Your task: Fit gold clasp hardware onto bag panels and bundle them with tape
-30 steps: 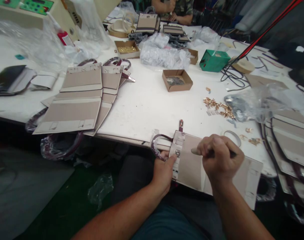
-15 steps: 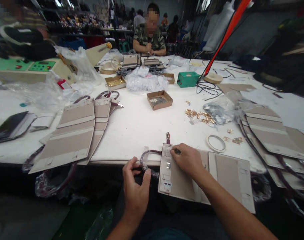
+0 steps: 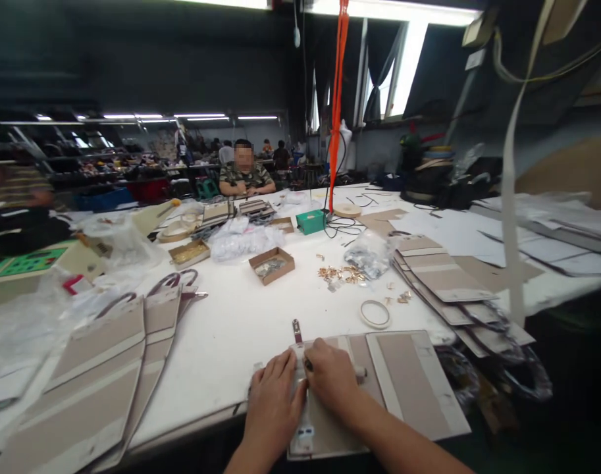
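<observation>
A beige panel [image 3: 409, 372] with pale strips lies at the front edge of the table, a dark red tab with metal fitting [image 3: 296, 330] sticking out from its top left. My left hand [image 3: 275, 395] rests on the panel's left edge, fingers pointing forward and thumb apart, touching nothing else that I can make out. Just beside it, my right hand [image 3: 330, 375] is closed around a dark-ended tool [image 3: 308, 364], whose light handle end [image 3: 360, 372] shows past the hand. The tool's tip is hidden between the hands. A metal piece [image 3: 305, 432] sits on the panel's lower left.
Panels with handles are stacked at left [image 3: 97, 375] and right [image 3: 431, 266]. Beyond my hands are a tape roll [image 3: 375, 315], gold metal pieces [image 3: 342, 274], a cardboard box [image 3: 272, 266] and a green box [image 3: 311, 222]. A person [image 3: 245, 174] sits across the table.
The view has tilted up and swung right. My left hand has moved from beside the handle loop onto the panel's left edge, close to my right hand, which stays closed on the tool.
</observation>
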`<move>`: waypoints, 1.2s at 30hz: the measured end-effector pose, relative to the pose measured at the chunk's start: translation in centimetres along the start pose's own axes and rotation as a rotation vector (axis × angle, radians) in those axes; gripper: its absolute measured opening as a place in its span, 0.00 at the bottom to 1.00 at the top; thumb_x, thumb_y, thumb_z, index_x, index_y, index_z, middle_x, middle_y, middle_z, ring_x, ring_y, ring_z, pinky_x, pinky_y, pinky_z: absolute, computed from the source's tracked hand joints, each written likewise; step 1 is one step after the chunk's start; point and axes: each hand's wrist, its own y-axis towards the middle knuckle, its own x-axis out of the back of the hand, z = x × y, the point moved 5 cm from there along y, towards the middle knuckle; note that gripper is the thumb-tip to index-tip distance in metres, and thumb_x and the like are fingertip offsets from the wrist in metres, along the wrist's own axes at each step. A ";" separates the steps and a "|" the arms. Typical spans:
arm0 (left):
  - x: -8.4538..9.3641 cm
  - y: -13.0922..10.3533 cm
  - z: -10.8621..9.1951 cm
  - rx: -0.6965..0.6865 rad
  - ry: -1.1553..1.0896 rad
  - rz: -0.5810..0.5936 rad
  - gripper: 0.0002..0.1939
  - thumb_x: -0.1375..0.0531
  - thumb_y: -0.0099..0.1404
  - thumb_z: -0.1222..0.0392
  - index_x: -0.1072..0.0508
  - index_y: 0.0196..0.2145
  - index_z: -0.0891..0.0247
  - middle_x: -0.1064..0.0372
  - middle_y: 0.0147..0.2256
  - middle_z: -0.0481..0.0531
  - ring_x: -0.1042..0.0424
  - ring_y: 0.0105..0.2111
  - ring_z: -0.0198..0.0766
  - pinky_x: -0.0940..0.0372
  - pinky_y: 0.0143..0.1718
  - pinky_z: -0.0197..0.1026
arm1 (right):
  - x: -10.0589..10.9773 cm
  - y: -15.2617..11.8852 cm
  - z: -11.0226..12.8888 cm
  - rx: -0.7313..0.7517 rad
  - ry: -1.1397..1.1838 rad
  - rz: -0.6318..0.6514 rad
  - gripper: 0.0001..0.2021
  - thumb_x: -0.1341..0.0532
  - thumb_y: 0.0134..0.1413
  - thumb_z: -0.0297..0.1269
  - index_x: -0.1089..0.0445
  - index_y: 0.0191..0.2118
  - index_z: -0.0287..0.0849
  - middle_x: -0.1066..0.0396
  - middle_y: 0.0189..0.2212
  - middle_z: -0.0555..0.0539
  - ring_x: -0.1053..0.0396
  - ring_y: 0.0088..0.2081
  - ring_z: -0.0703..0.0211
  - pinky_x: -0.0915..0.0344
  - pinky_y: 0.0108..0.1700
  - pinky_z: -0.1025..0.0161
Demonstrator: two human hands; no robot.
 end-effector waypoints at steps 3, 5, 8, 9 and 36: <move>-0.3 0.1 0.3 -0.009 0.021 -0.021 0.25 0.49 0.74 0.57 0.32 0.66 0.60 0.35 0.66 0.58 0.36 0.64 0.48 0.42 0.62 0.55 | -0.1 0.1 0.4 0.011 0.003 0.014 0.10 0.41 0.61 0.33 0.22 0.41 0.42 0.23 0.43 0.41 0.23 0.43 0.47 0.34 0.41 0.60; -0.5 0.2 0.4 -0.018 0.035 -0.041 0.25 0.49 0.74 0.57 0.32 0.66 0.59 0.35 0.66 0.58 0.36 0.64 0.49 0.42 0.62 0.56 | -0.1 0.4 0.4 0.021 0.007 0.027 0.11 0.42 0.61 0.33 0.22 0.42 0.42 0.23 0.43 0.40 0.23 0.44 0.46 0.33 0.42 0.59; -0.9 0.3 0.4 -0.048 0.074 -0.055 0.26 0.50 0.74 0.57 0.32 0.66 0.58 0.35 0.66 0.58 0.36 0.64 0.51 0.43 0.62 0.57 | 0.0 0.6 0.5 0.033 -0.002 0.052 0.12 0.42 0.61 0.33 0.22 0.43 0.41 0.23 0.43 0.39 0.22 0.43 0.45 0.32 0.42 0.57; -1.0 0.2 0.4 -0.055 0.090 -0.057 0.26 0.50 0.74 0.57 0.32 0.66 0.58 0.35 0.66 0.58 0.36 0.64 0.51 0.43 0.62 0.58 | 0.0 0.6 0.6 0.038 -0.010 0.060 0.12 0.42 0.61 0.33 0.22 0.44 0.41 0.23 0.43 0.39 0.22 0.43 0.44 0.32 0.42 0.56; -1.8 -0.3 1.6 -0.105 0.044 -0.265 0.23 0.44 0.72 0.57 0.30 0.63 0.56 0.30 0.60 0.56 0.33 0.59 0.49 0.43 0.58 0.53 | 7.5 13.1 -27.5 -0.706 -0.077 0.006 0.08 0.31 0.45 0.36 0.20 0.34 0.41 0.20 0.30 0.41 0.22 0.36 0.51 0.32 0.36 0.64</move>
